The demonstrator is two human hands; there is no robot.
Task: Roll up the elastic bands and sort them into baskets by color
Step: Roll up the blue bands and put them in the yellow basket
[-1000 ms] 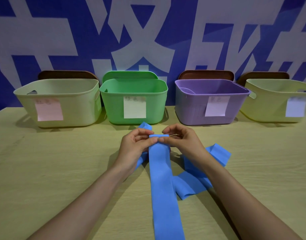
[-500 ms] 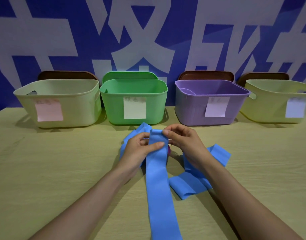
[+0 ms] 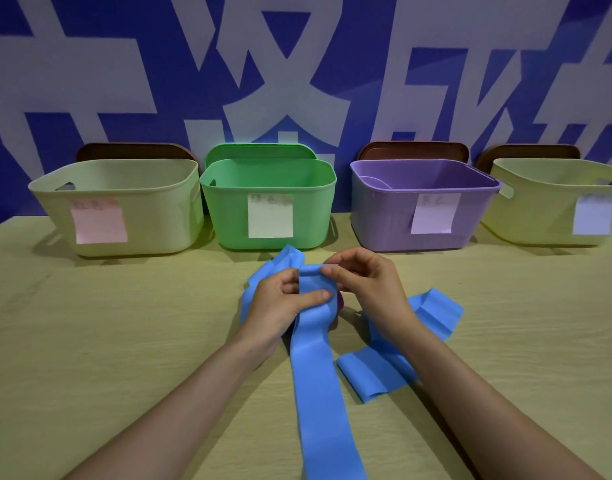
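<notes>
Here the blue elastic band (image 3: 315, 375) lies lengthwise on the wooden table (image 3: 124, 341), running straight away from the person, its far end lifted and curled over. The left hand (image 3: 276, 306) clamps that end under its thumb; the right hand (image 3: 370, 289) pinches the top edge. Rolling likely proceeds back along the strip, toward the body, with both hands equally near.

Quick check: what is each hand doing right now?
Left hand: pinches the top end of the long blue elastic band.
Right hand: pinches that same end.
</notes>
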